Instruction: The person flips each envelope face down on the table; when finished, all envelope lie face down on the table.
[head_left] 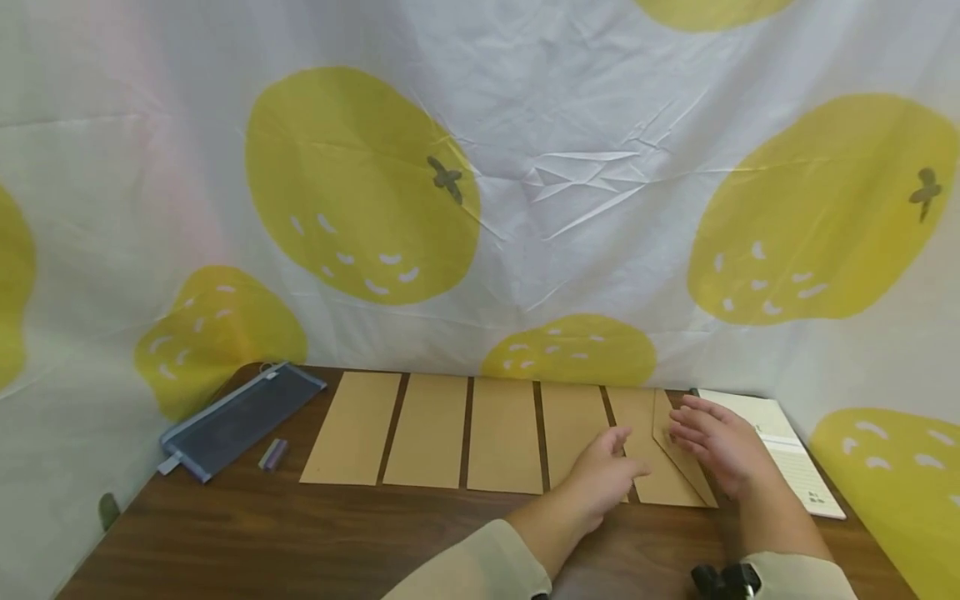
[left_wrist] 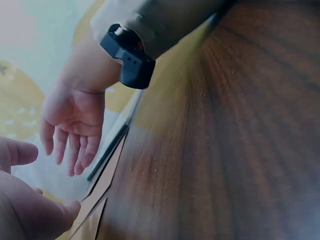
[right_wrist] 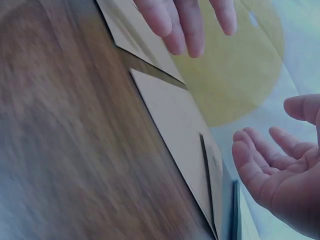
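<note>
Several brown kraft-paper pieces (head_left: 502, 433) lie side by side in a row on the table. The rightmost one, an envelope (head_left: 633, 408), shows a slanted flap edge. My left hand (head_left: 600, 477) hovers over the right part of this row, fingers loosely extended and holding nothing. Above the flap side of the envelope is my right hand (head_left: 722, 446), its fingers relaxed and nothing in its grasp. In the right wrist view the envelope (right_wrist: 172, 117) lies below both hands, apart from them. The left wrist view shows the right hand (left_wrist: 77, 120) with its palm visible.
A notepad (head_left: 787, 454) with lined paper lies at the right end, partly behind the right hand. To the left are a blue zip pouch (head_left: 243, 421) and a small purple-and-grey item (head_left: 273, 455). A lemon-patterned curtain (head_left: 570, 167) hangs behind the wooden table (head_left: 300, 542).
</note>
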